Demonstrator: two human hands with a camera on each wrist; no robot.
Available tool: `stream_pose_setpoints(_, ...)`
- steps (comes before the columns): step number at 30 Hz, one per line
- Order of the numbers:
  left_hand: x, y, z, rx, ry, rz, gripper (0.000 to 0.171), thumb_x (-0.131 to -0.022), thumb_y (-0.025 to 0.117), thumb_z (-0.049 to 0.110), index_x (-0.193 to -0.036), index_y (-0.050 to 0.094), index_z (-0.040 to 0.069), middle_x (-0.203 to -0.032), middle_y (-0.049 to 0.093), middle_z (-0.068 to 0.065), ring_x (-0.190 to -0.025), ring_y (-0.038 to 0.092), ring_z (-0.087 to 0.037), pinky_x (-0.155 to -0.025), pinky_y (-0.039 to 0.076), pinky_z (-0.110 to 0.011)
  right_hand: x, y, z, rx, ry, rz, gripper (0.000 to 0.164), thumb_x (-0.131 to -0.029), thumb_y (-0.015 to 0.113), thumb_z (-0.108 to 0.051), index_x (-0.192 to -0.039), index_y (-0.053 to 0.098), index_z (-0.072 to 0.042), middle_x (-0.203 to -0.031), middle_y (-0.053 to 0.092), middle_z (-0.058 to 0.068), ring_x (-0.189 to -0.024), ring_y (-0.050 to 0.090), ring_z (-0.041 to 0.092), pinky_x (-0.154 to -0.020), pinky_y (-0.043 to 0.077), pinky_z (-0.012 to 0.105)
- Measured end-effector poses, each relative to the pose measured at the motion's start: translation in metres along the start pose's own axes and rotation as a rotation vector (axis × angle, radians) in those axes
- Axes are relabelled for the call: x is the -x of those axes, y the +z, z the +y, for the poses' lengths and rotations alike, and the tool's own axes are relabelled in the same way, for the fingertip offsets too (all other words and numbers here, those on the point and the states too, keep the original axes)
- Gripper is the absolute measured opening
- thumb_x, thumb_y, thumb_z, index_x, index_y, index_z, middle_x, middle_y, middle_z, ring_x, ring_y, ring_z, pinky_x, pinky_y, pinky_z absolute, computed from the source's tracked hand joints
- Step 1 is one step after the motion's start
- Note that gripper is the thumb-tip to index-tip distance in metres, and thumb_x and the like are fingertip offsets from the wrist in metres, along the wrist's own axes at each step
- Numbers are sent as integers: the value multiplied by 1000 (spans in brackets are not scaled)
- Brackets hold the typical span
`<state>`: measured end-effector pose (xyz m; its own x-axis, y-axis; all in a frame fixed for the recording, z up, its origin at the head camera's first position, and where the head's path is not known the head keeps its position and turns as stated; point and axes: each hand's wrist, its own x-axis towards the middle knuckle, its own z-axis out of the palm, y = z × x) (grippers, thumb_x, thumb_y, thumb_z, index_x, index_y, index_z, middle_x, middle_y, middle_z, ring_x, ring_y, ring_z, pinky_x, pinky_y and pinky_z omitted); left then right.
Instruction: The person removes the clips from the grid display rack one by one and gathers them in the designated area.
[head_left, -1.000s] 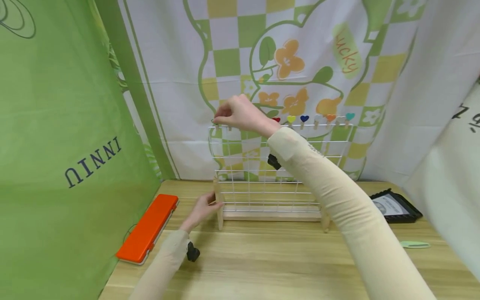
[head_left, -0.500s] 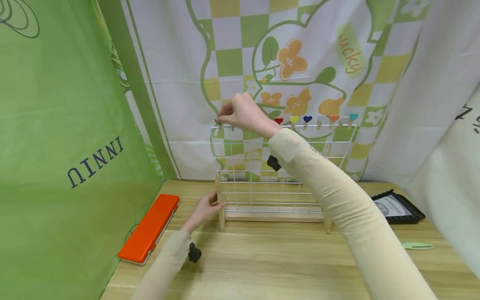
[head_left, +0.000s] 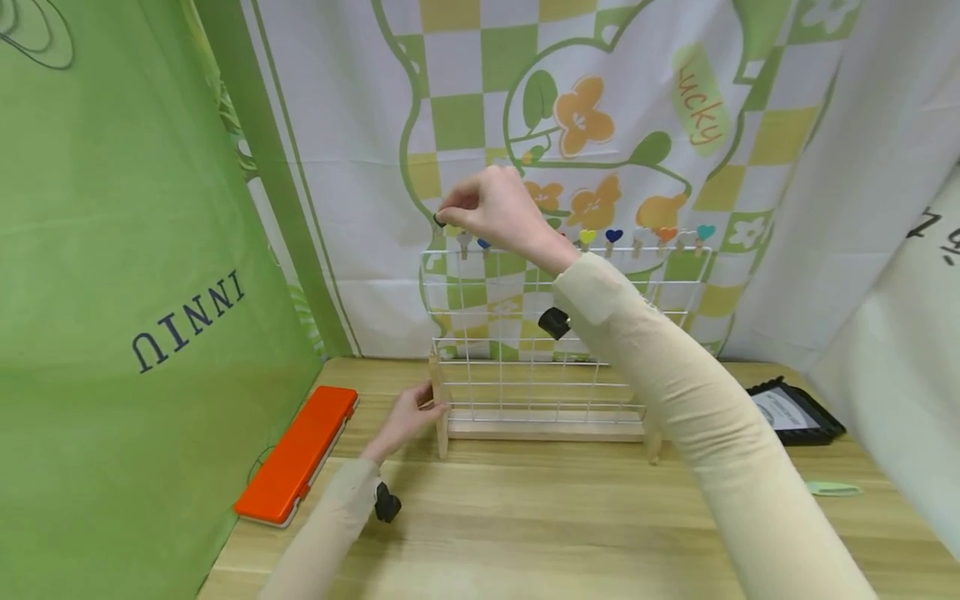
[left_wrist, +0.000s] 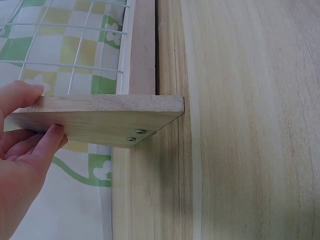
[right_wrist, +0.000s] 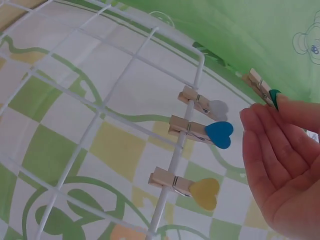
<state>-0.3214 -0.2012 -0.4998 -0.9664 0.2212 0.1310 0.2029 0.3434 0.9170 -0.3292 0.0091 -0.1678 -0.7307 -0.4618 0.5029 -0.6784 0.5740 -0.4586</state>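
Observation:
My right hand (head_left: 498, 212) is above the top left corner of a white wire grid rack. Between its thumb and fingers it pinches a small wooden clothespin (right_wrist: 260, 89) with a dark green heart, held apart from the wire. Clipped along the grid's top wire near this hand are clothespins with a greyish-white heart (right_wrist: 218, 109), a blue heart (right_wrist: 218, 135) and a yellow heart (right_wrist: 202, 192). Low at the rack's left side, my left hand (head_left: 405, 421) grips the wooden upright (left_wrist: 115, 120), thumb on one face and fingers on the other.
More heart clothespins, one with a turquoise heart (head_left: 706, 232), line the top wire to the right. An orange case (head_left: 300, 454) lies left on the wooden table (head_left: 540, 525). At the right are a black tray (head_left: 802, 417) and a pale green tool (head_left: 834, 488). Curtains hang behind.
My right hand has risen from the top wire's left end, taking the green-heart clothespin off it. The white-heart clip beside it now shows. My left hand stays on the upright.

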Motion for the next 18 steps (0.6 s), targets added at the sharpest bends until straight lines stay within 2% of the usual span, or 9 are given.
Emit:
stream_pose_setpoints(5, -1, -1, 0, 26, -11, 1, 52, -92, 63, -4, -139, 44, -16, -136, 52, -38, -128, 53, -48, -108, 49, -48, 15, -7, -1, -5, 9, -7, 19, -93, 70, -25, -98, 79, -10, -94, 79, 7, -78, 72, 17, -68, 57, 24)
stream_pose_setpoints(11, 0, -2, 1, 45, -3, 13, 52, -92, 63, -4, -138, 44, -18, -134, 54, -38, -127, 55, -48, -107, 50, -46, 39, -10, 3, -33, -8, 15, 20, -93, 69, -27, -101, 79, -12, -95, 79, 5, -82, 73, 16, -77, 60, 30)
stream_pose_setpoints(18, 2, 2, 0, 20, 0, 9, 50, -93, 61, -4, -138, 44, -18, -134, 54, -37, -127, 55, -47, -105, 52, -44, 79, 8, 24, -56, -15, -11, 17, -94, 69, -24, -100, 78, -11, -94, 79, 6, -81, 74, 18, -76, 63, 32)
